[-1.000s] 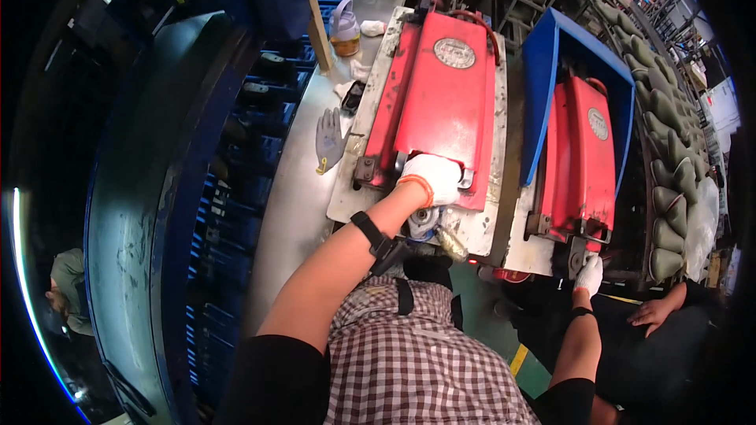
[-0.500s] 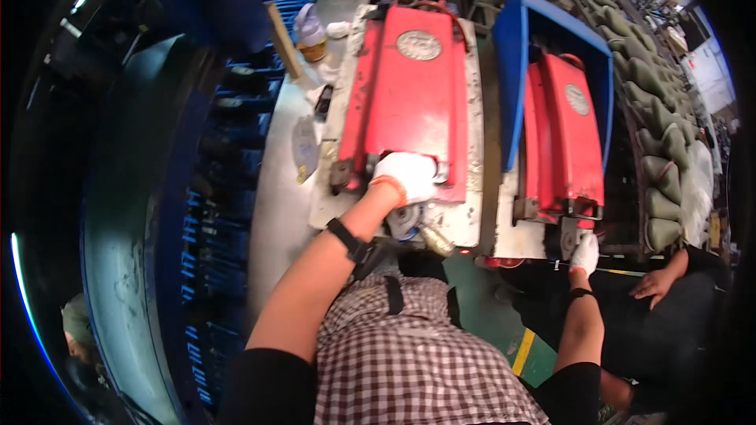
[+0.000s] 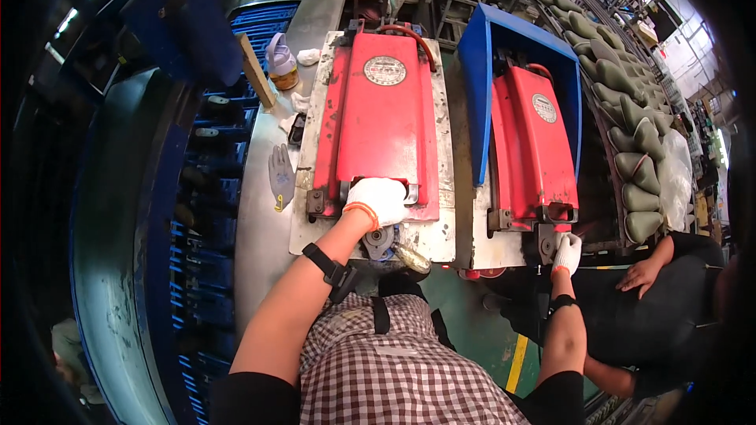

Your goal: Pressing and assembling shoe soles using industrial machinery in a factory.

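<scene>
Your gloved left hand (image 3: 379, 198) is clamped on the handle of the left red press lid (image 3: 382, 122), positioned to steady it. Your right hand (image 3: 565, 252) closes on the right red press lid (image 3: 535, 145) latch.

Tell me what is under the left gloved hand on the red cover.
The left hand rests on the near edge of the left red cover, by a metal handle bracket. A round metal part shows just below. What the palm covers is hidden.

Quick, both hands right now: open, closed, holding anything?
Left hand: gloved, closed on the front handle of the big red metal press lid.
Right hand: gloved, at the front latch of the smaller red press; grip cannot be told.
</scene>
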{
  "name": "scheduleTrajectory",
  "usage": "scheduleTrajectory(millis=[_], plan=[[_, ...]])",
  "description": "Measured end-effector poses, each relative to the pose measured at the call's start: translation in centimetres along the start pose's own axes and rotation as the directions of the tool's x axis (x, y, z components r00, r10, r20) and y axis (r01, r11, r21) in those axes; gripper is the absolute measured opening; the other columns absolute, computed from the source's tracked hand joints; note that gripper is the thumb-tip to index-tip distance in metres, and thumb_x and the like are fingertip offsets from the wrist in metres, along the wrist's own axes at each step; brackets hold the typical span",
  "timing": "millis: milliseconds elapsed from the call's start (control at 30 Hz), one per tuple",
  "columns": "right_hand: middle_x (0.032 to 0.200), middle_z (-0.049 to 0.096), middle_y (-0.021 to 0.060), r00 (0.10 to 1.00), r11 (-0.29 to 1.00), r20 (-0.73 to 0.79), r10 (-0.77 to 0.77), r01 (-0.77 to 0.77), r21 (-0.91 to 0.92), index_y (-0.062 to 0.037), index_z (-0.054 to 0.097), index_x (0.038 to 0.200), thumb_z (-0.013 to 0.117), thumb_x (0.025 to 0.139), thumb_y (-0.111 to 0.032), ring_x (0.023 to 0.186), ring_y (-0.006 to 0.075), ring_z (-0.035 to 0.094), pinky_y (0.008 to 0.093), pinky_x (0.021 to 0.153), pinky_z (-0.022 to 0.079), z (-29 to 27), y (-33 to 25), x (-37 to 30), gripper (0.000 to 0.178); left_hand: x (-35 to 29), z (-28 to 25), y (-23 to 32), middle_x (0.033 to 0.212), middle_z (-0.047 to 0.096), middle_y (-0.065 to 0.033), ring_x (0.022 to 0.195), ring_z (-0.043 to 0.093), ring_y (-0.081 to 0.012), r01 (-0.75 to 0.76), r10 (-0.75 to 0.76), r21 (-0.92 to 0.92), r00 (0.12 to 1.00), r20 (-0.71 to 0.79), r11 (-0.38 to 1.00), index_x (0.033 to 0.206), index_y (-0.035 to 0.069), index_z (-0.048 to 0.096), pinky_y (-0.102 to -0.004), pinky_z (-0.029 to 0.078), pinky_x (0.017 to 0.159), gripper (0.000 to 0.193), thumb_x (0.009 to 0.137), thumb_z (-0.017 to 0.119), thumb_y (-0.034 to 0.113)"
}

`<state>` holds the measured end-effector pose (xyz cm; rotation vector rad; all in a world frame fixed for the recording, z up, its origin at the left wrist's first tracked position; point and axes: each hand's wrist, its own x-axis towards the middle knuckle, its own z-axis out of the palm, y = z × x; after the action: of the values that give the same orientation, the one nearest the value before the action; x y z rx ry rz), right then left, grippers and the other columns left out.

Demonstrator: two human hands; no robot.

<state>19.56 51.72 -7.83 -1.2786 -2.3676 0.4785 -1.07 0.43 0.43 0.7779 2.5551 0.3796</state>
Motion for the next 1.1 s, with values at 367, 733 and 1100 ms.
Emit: scheduleTrajectory(millis=[367, 733, 1100], plan=[[0.110, 0.071, 0.0168, 0.262, 0.657, 0.649, -0.714, 0.572, 0.491, 0.0035, 0.058, 0.134, 0.071, 0.094, -0.038, 0.107, 0.0262, 0.068, 0.0373, 0.100, 0.052, 4.0, -23.5, -26.1, 0.059, 0.4, 0.2, 0.1, 0.103, 0.077, -0.0200, 0.096, 0.075, -0.0366, -0.041, 0.042, 0.022, 0.999, -0.019, 0.999, 0.101, 0.006, 0.078, -0.0479, 0.059, 0.087, 0.046, 0.082, 0.066, 0.046], [0.074, 0.059, -0.0044, -0.243, 0.558, 0.956, -0.162, -0.822, -0.114, -0.0188, 0.062, 0.095, 0.054, 0.101, -0.067, 0.057, 0.0114, 0.049, 0.0261, 0.051, 0.037, 3.1, -26.9, -36.2, 0.049, -1.4, 0.3, 0.1, 0.099, 0.077, -0.0169, 0.093, 0.075, -0.0347, -0.004, 0.003, -0.011, 0.997, -0.073, 1.000, 0.098, 0.007, 0.080, -0.0467, 0.058, 0.085, 0.055, 0.085, 0.064, 0.058], [0.092, 0.069, 0.0083, -0.309, 0.956, 0.925, -0.222, 0.115, 0.268, -0.0019, 0.061, 0.124, 0.062, 0.099, -0.060, 0.071, 0.0162, 0.067, 0.0303, 0.061, 0.056, 3.0, -27.6, -30.8, 0.063, -3.5, -4.4, 0.1, 0.097, 0.075, -0.0175, 0.093, 0.073, -0.0366, -0.096, 0.093, -0.007, 0.978, -0.188, 0.995, 0.096, 0.010, 0.073, -0.0488, 0.057, 0.083, 0.044, 0.087, 0.064, 0.052]])
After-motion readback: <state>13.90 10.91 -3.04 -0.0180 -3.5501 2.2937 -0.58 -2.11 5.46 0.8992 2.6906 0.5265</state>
